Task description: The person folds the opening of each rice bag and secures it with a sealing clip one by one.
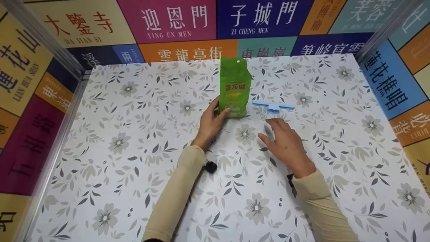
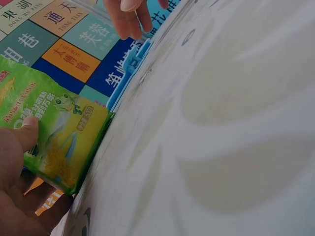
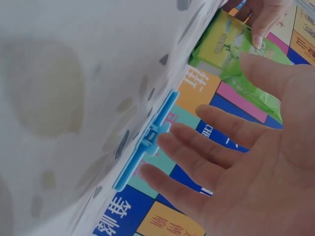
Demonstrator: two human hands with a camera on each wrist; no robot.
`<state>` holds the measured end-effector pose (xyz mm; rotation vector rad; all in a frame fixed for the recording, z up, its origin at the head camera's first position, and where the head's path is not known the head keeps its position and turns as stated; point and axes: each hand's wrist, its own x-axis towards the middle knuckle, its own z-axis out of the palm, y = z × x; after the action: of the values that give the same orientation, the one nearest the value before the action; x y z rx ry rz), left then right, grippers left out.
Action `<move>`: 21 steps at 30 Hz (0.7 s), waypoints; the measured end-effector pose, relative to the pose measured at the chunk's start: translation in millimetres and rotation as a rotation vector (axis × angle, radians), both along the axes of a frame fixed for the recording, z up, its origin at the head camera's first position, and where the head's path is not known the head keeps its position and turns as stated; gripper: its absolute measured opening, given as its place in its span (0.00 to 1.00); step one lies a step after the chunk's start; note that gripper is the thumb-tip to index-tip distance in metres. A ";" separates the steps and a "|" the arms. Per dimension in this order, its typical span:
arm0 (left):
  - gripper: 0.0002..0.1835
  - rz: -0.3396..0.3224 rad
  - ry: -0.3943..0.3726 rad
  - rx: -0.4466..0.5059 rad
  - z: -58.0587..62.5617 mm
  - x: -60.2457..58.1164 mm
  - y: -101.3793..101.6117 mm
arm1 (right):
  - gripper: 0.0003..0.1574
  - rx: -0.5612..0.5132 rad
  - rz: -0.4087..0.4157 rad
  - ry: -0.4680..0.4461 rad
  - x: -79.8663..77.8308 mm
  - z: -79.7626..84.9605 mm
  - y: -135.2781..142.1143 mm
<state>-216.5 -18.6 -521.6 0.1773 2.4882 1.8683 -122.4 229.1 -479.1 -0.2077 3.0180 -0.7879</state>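
A green food bag (image 1: 234,89) with red lettering and a yellow lower part stands upright on the table. My left hand (image 1: 212,120) grips its lower left side, the thumb (image 2: 29,129) across the front and the other fingers behind. Just right of the bag lies a light-blue bag clip (image 1: 273,106), its long bar roughly crosswise. My right hand (image 1: 287,144) hovers nearer to me than the clip, fingers spread and holding nothing. In the right wrist view its fingertips come close to the blue clip (image 3: 147,140) without gripping it.
The table (image 1: 141,201) wears a white cover printed with grey flowers and leaves. Colourful panels with Chinese lettering (image 1: 168,20) rise along its back, left and right edges. Small black devices (image 1: 211,167) sit at my wrists, over beige sleeves (image 1: 178,195).
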 end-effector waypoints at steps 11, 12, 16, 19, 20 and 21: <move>0.32 -0.028 0.003 -0.041 2.4 10.7 1.0 | 0.41 -0.065 0.007 -0.100 -5.7 1.0 -10.5; 0.32 -0.029 0.002 -0.039 2.0 11.5 0.4 | 0.42 -0.080 0.005 -0.117 -6.8 0.7 -11.7; 0.32 -0.035 -0.004 -0.018 0.1 14.6 -3.2 | 0.45 -0.137 0.011 -0.174 -12.5 -1.7 -15.6; 0.32 -0.042 -0.006 -0.010 0.9 15.9 -3.1 | 0.47 -0.180 0.024 -0.192 -17.2 -2.1 -18.0; 0.32 -0.043 -0.006 -0.013 1.4 16.3 -2.8 | 0.48 -0.194 0.027 -0.192 -18.8 -2.0 -19.1; 0.32 -0.044 -0.004 -0.015 1.8 16.6 -2.4 | 0.48 -0.207 0.028 -0.193 -20.3 -2.0 -20.2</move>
<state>-199.9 -21.0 -519.8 0.2256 2.4737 1.8307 -142.7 208.9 -481.1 -0.1649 2.7475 -1.0522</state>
